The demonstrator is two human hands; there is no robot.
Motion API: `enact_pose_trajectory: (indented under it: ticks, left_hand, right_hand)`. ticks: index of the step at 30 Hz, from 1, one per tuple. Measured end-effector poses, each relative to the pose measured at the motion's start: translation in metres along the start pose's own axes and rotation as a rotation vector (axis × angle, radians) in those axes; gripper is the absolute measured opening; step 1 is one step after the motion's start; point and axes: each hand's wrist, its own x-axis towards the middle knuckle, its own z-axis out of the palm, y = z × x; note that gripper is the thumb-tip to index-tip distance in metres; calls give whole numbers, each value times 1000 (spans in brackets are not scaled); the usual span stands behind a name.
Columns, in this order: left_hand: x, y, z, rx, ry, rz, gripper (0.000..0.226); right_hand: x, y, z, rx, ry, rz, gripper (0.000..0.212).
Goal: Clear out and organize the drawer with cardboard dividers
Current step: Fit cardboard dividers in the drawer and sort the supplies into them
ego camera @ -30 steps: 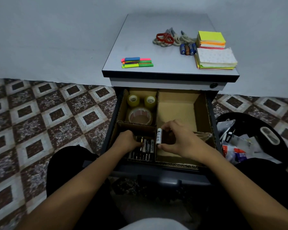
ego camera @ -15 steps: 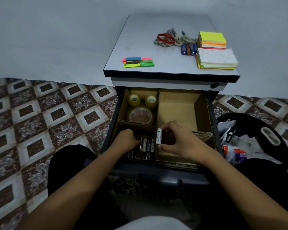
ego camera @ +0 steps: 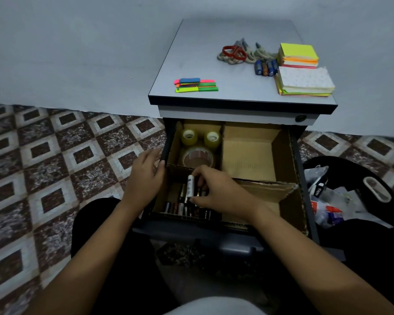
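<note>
The right hand point(ego camera: 218, 193) is closed on a white battery point(ego camera: 190, 187), pinching it between thumb and fingertips; the cell stands nearly upright, printed label facing the camera, over the front-left compartment. The left hand point(ego camera: 145, 176) is apart from the right, fingers relaxed and holding nothing, resting against the outside of the left wall of the drawer point(ego camera: 166, 144). The drawer is pulled open and lined with brown cardboard dividers point(ego camera: 222, 144) that form four compartments. The front-left compartment holds a row of batteries point(ego camera: 184, 209) lying side by side, dark and silver cased. The rear-left compartment holds three tape rolls point(ego camera: 198, 156): two small yellowish ones at the back, one larger clear one in front. The rear-right compartment shows a plain cardboard floor. A bent cardboard flap point(ego camera: 266, 186) lies across the front-right compartment. On the cabinet top point(ego camera: 191, 64) lie coloured index flags point(ego camera: 196, 85), red-handled scissors point(ego camera: 233, 52), several blue batteries point(ego camera: 265, 67) and stacked sticky-note pads point(ego camera: 297, 54). A black bin point(ego camera: 373, 169) containing wrappers stands to the right, on the patterned tile floor point(ego camera: 55, 155).
</note>
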Motion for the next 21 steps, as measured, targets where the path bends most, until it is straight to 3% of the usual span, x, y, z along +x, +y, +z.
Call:
enact_pose_trajectory:
  ticks: [4,9,14,21]
  left_hand:
    - [5,-2,9,-87,-175,-112,50]
    - [5,-4,8,-212,-308,-239,50]
    - [3,-6,8,-271,-293,-268,49]
    - [3,-8,12,-277,-286,-276,49]
  right_hand:
    - [27,-2,29,-36,-54,49,45]
    - [51,7,57,-119,-109,142,44]
    - [61,10,65,-245,-111,186,50]
    - [62,14,69,-339,-107,184,41]
